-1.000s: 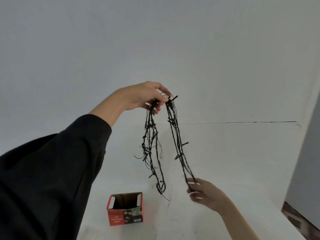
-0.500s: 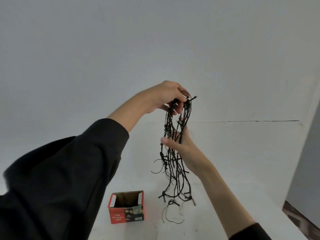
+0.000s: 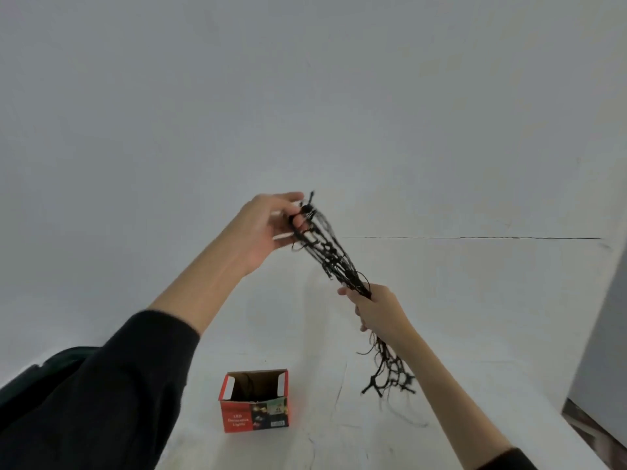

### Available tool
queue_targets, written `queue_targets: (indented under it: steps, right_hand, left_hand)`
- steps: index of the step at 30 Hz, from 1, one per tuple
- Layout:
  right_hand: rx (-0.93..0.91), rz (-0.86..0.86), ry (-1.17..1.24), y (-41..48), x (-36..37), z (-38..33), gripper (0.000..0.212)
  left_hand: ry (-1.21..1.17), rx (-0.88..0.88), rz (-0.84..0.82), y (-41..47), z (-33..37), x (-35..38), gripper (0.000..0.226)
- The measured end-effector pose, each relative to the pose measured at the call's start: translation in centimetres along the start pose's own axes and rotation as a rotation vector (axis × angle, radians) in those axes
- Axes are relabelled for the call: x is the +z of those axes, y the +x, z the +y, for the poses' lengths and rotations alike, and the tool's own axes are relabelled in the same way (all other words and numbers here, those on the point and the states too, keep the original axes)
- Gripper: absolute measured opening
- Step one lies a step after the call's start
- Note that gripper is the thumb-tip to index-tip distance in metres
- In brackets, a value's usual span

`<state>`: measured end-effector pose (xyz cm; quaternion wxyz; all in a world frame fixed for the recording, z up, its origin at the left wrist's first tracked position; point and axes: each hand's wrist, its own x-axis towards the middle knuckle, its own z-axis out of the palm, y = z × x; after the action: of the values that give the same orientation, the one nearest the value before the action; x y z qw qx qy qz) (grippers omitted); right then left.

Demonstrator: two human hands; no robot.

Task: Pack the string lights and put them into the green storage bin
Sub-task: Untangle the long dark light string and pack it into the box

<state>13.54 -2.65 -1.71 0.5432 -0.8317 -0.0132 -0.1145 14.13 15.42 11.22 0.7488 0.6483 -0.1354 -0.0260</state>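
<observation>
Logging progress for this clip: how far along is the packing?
Done: the string lights are gathered into one bundle. In hand: left hand pinches the top, right hand has a grip on the middle, loose ends dangling. Left: nothing is packed yet; the red box stands open below, and only a dark-green edge shows.

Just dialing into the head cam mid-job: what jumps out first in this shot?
A dark bundle of string lights stretched on a slant in mid-air at the centre, pinched at its upper end by the left hand and gripped lower down by the right hand, with loose ends dangling below that fist. Beneath them, an open-topped red box stands on the white surface.
</observation>
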Motion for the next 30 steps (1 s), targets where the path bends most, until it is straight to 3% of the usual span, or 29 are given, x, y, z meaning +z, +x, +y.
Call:
queue_targets:
  steps: [5, 10, 12, 14, 17, 21, 23, 25, 30]
  right_hand:
    - [-0.097, 0.096, -0.454, 0.1, -2.2, 0.3, 0.021]
    - [-0.268, 0.130, -0.534, -0.1, -1.5, -0.4, 0.032]
    - [-0.363, 0.093, -0.649, -0.5, -1.1, -1.1, 0.040]
    - [-0.492, 0.043, -0.770, -0.8, -0.9, -1.7, 0.039]
    - [-0.639, -0.019, -0.871, -1.0, -0.9, -2.6, 0.034]
    - [-0.758, -0.058, -0.903, -1.3, -0.2, -4.5, 0.032]
    - [-0.706, -0.119, -0.769, -1.5, -0.1, -5.5, 0.016]
    - [-0.642, -0.188, -0.617, -1.4, -0.2, -6.0, 0.013]
    - [-0.402, -0.267, -0.182, -1.6, 0.0, -5.9, 0.032]
  left_hand:
    - [-0.215, -0.180, 0.073, -2.9, -7.3, -4.2, 0.023]
    - [-0.477, -0.431, 0.165, -5.6, -15.3, -4.2, 0.026]
    - [-0.401, -0.567, 0.144, -5.9, -17.3, -3.8, 0.025]
    - [-0.153, -0.614, 0.134, -5.5, -17.8, -3.3, 0.030]
    - [0.256, -0.393, 0.212, -4.0, -15.7, -2.0, 0.048]
    - [0.201, 0.046, -0.056, -3.8, -11.2, 0.7, 0.075]
    - [0.188, 0.103, -0.166, -4.1, -10.8, 1.7, 0.097]
    - [0.147, 0.119, -0.164, -4.2, -10.9, 2.5, 0.110]
    - [0.019, 0.058, -0.219, -4.2, -11.7, 2.6, 0.126]
